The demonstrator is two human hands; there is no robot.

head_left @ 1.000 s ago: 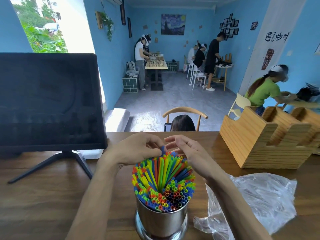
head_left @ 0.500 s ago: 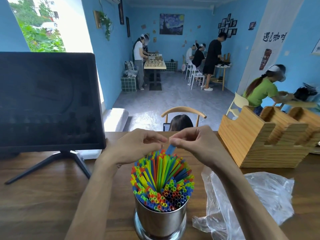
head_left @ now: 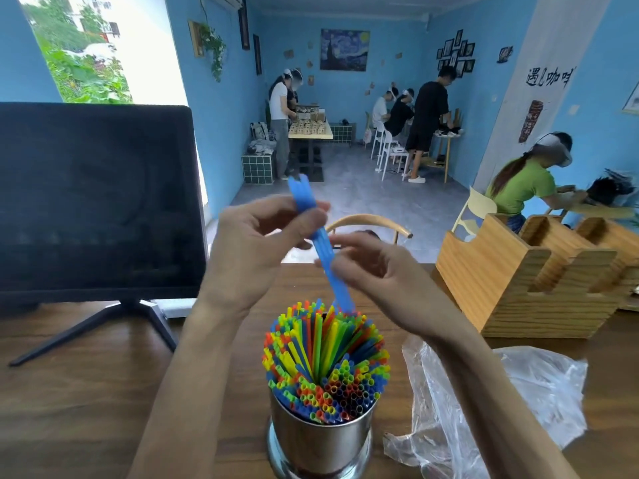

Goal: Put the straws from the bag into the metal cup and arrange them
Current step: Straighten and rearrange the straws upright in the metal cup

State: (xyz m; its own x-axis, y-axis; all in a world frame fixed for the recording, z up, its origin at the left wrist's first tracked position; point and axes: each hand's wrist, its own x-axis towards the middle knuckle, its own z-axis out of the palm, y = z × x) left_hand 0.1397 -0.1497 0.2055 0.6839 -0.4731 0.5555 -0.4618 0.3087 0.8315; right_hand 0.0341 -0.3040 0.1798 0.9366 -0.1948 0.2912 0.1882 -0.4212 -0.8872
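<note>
A: Thin blue plastic straws [head_left: 320, 236], a few together: light, springy, slick. Left hand [head_left: 256, 250] pinches them near the top; grip mid-length to avoid buckling.

B: Right hand [head_left: 377, 271] just below, fingers loosely curled; contact probably, blurred. Lower ends sit among the coloured straws in the shiny metal cup [head_left: 320, 440]. Half a second ago only the tips showed; now lifted.
</note>
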